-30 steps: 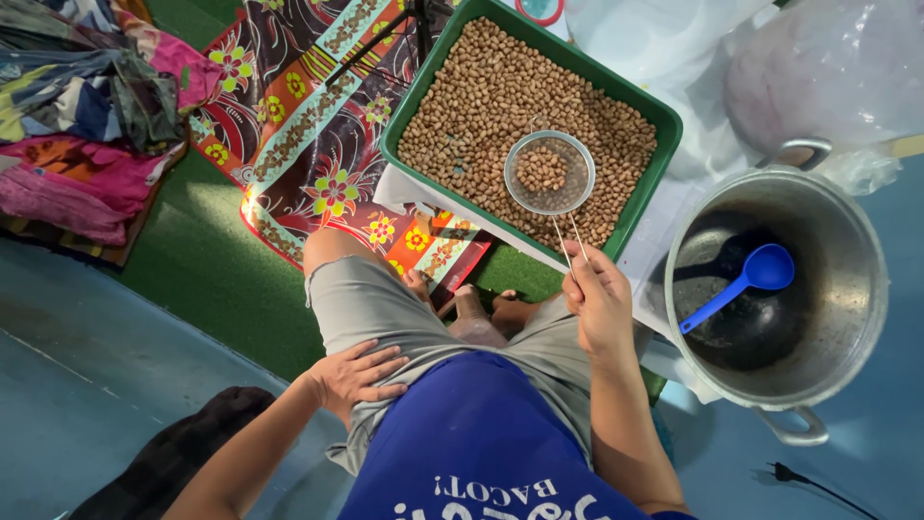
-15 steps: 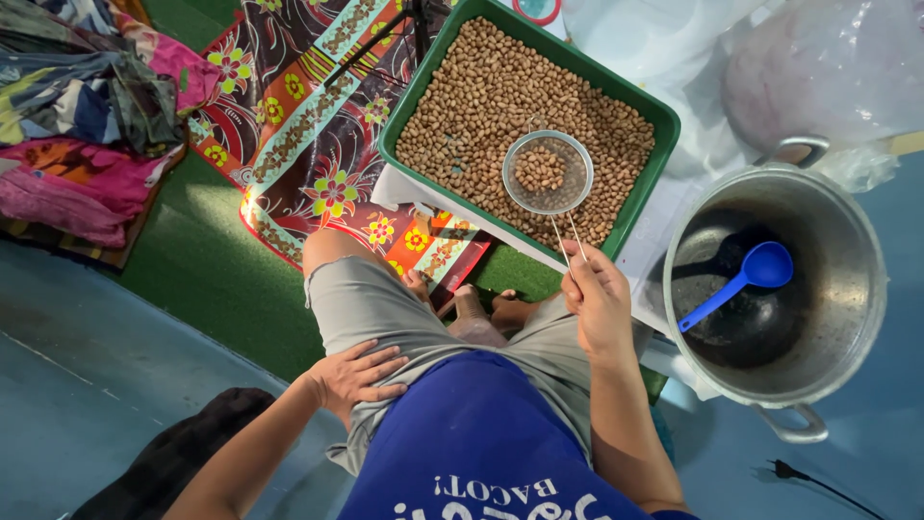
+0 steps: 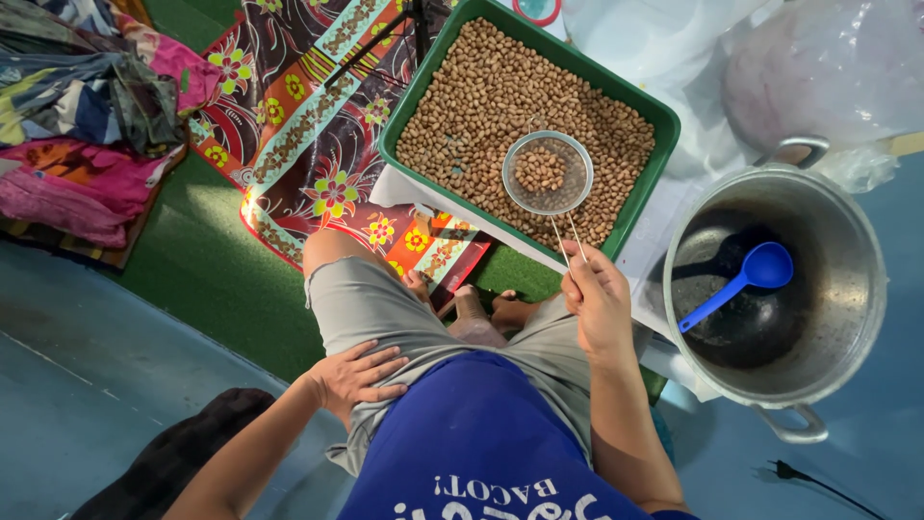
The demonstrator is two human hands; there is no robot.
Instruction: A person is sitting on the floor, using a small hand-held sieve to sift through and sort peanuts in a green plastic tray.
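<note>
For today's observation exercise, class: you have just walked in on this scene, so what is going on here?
A person sits on the floor. Their right hand holds a small wire sieve by its handle, with a few peanuts in it, over a green tray full of peanuts. Their left hand rests flat on their thigh. A large metal pot with a blue ladle inside stands beside the tray, and patterned cloth lies on the other side.

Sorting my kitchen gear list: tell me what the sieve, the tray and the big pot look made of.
Sieve: fine wire mesh in a thin metal rim, with a wire handle.
Tray: probably plastic, with uniform matte green moulded walls.
Pot: looks like aluminium or steel, dull silver-grey with soft reflections and riveted-looking handles.
</note>
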